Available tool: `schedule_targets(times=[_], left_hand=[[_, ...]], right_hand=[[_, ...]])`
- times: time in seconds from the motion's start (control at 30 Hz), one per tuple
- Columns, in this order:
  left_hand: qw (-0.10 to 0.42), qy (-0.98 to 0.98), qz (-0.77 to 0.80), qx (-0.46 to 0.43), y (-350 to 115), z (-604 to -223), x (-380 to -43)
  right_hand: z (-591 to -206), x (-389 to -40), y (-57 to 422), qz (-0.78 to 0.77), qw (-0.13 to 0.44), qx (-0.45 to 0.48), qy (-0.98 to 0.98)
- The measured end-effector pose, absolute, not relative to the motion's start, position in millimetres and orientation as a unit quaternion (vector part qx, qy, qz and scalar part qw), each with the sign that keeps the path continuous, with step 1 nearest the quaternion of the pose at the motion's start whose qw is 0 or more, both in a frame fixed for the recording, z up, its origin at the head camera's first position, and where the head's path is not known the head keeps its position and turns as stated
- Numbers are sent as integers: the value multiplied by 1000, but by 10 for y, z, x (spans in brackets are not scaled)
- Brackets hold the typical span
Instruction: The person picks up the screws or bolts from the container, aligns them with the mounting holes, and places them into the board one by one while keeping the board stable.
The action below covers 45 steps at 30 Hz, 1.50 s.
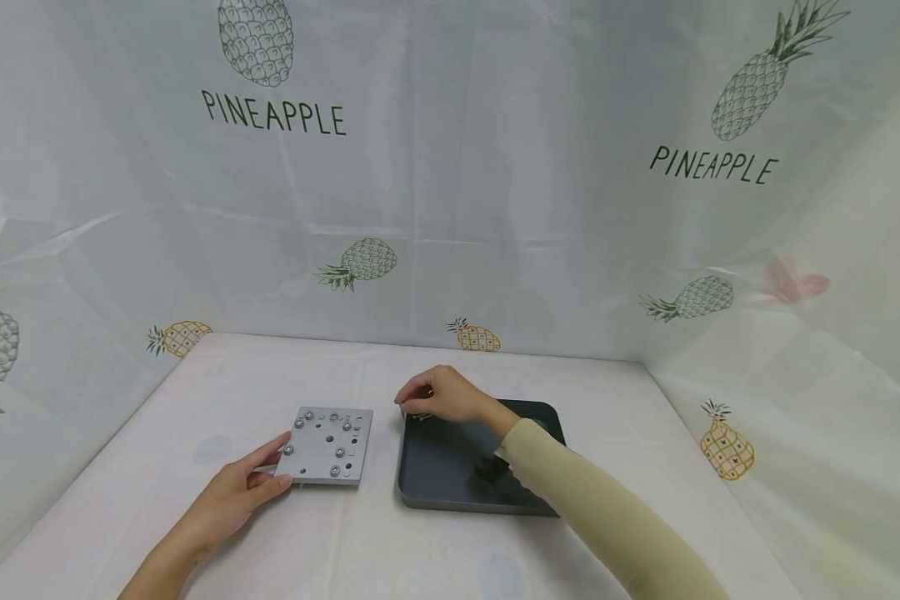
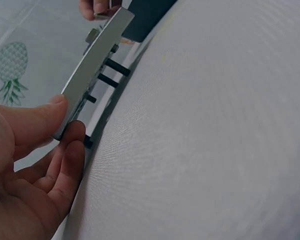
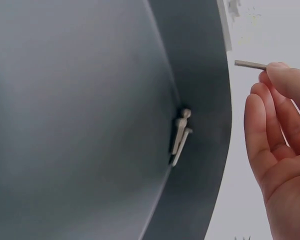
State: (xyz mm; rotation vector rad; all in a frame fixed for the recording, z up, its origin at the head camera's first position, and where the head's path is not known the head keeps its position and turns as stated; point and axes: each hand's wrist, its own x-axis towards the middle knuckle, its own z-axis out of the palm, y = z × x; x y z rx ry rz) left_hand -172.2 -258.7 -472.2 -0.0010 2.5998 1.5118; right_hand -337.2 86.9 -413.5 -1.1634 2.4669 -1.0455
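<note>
My left hand (image 1: 228, 497) grips the left edge of a square silver metal plate (image 1: 317, 457), thumb at the front corner and fingers at the side. Several socket-head screws (image 1: 340, 452) stand in holes on its face. Seen edge-on in the left wrist view, the plate has dark screw shafts (image 2: 117, 67) poking out below, close over the table. Over the left rim of a dark grey tray (image 1: 442, 467), my right hand (image 1: 453, 396) pinches a thin metal pin (image 3: 250, 64) between thumb and finger. A few loose screws (image 3: 180, 135) lie against the tray's inner wall.
A small black object (image 1: 489, 468) sits in the tray near my right forearm. The white cloth-covered table (image 1: 270, 367) is bordered at the back and sides by hanging pineapple-print sheets (image 1: 525, 275). The tray stands just right of the plate, with a narrow gap between.
</note>
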Motion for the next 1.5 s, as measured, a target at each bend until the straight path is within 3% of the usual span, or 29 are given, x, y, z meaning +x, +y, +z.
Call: schedule_targets(times=[0.43, 1.5], left_hand=[[70, 866, 496, -3, -2591, -4715, -1736], [71, 858, 509, 1, -2603, -4737, -1724]], right_hand=[[-4084, -3359, 601, -356, 79, -410, 836], [-4187, -3343, 187, -357, 92, -401, 839]])
